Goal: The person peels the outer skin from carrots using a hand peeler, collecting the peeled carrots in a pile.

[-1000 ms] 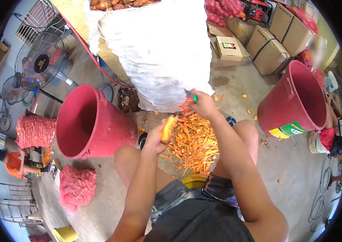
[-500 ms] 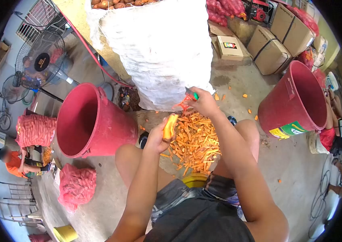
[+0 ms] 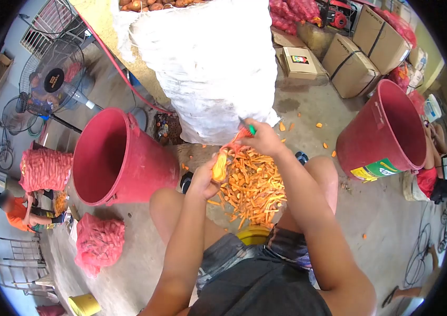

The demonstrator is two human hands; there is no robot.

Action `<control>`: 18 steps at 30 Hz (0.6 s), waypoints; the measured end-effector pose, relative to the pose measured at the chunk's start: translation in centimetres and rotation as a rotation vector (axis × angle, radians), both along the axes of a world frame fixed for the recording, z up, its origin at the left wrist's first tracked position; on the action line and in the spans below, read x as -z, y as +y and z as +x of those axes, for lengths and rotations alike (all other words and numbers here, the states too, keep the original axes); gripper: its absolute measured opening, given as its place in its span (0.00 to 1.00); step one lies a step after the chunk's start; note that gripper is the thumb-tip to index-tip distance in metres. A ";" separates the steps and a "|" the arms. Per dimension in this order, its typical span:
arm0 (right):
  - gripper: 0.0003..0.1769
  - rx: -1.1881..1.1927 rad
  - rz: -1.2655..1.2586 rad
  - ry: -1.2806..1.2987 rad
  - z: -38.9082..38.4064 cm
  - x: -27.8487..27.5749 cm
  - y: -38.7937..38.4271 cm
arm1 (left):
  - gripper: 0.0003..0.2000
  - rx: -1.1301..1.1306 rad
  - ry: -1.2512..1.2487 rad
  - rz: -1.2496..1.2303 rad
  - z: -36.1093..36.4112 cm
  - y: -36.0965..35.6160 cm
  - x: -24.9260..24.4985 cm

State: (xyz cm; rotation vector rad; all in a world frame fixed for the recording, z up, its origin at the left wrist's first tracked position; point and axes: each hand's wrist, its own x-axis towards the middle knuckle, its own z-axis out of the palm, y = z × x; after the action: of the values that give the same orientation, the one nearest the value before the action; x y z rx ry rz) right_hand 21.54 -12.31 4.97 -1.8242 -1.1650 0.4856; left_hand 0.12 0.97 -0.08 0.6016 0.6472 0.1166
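My left hand [image 3: 206,176] is closed around a bundle of orange root-vegetable sticks [image 3: 219,167], held upright above the pile. My right hand [image 3: 262,138] grips a green-handled knife [image 3: 251,128], its dark blade pointing up and left. The same fingers pinch a red mesh net [image 3: 235,141], which stretches down to the top of the bundle in my left hand. Below both hands lies a heap of cut orange sticks [image 3: 255,184] between my knees. A yellow tub [image 3: 253,235] partly shows under the heap's near edge.
A big white sack [image 3: 207,68] stands ahead, brown-skinned roots [image 3: 155,6] at its top. Red bins stand left [image 3: 150,163] and right [image 3: 358,142]. A filled net bag [image 3: 100,243], a fan [image 3: 52,79] and cartons [image 3: 350,66] are around. A person in orange [image 3: 19,211] sits far left.
My right hand has come slightly down and left, bringing the red net onto the top of the bundle. The left hand has shifted slightly left. A foot now shows at the lower right.
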 end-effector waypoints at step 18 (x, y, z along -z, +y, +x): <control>0.24 0.143 -0.089 0.193 2.4 1.1 -0.1 | 0.20 0.167 0.022 0.045 -0.8 0.1 -1.1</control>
State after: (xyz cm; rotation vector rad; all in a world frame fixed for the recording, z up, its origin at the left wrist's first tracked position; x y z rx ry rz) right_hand 23.93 -12.43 3.89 -1.8752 -0.8887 0.6233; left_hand -0.70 1.03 1.03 0.6989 0.6144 -0.0312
